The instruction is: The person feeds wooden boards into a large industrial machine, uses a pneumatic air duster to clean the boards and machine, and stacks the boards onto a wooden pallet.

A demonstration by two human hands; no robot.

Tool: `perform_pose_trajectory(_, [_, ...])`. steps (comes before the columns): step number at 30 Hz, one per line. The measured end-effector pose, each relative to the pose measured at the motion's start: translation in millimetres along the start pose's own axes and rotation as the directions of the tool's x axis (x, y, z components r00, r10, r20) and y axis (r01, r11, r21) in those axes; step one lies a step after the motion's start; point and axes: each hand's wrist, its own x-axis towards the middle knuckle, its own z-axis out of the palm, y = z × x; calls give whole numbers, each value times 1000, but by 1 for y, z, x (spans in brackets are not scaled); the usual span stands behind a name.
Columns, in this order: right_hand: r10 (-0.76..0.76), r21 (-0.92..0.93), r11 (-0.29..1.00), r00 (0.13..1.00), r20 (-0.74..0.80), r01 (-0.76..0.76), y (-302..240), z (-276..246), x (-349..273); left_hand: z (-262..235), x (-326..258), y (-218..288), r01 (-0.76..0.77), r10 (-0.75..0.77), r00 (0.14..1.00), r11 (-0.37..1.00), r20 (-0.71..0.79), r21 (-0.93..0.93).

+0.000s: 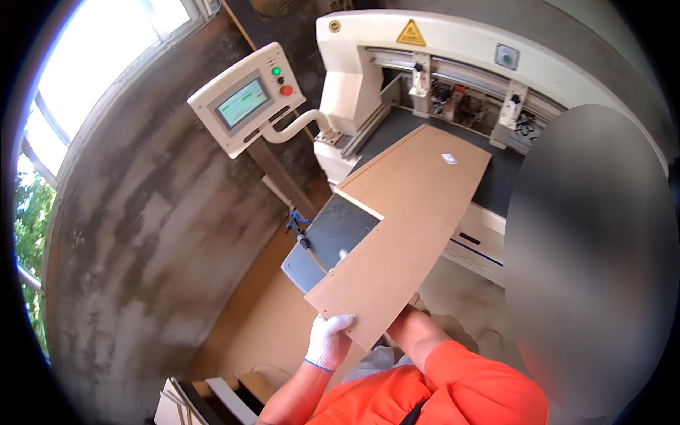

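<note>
A long brown wooden panel (418, 198) with a step cut out of its left edge reaches from my body onto the dark bed of a white machine (354, 64). A small white label (449, 159) lies on its far part. My left hand (329, 341), in a white knitted glove, is closed on the panel's near left edge, thumb on top and fingers underneath. My right hand (402, 319) is at the near right edge, mostly hidden beneath the panel, so its fingers do not show.
Left of the machine, a control panel (246, 100) with screen and buttons stands on an arm. A grey side table (322, 237) lies under the panel's cutout, with a blue-handled air gun (298, 225) beside it. Boards (232, 398) stand lower left. A blurred oval hides the right side.
</note>
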Motion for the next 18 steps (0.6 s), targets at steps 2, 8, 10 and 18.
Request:
perform_pose_trajectory(2, [49,19,998,984,169,-53,6,19,1,1,15,-6,-13,14,998,1000,-65,11])
perform_pose_trajectory(8, [297,-274,945,811,504,-176,2,21,-49,-28,61,-34,40,-36,974,999,-224,14])
perform_pose_trajectory(10, [557,-615,725,789,260,-309,-31,-64,-91,-23,73,-35,6,0,968,1000,-251,21])
perform_pose_trajectory(18, [-770,-984,-85,637,-35,-157,-265,-163,-195,-92,121,-68,33,-47,904,999,-425,-41])
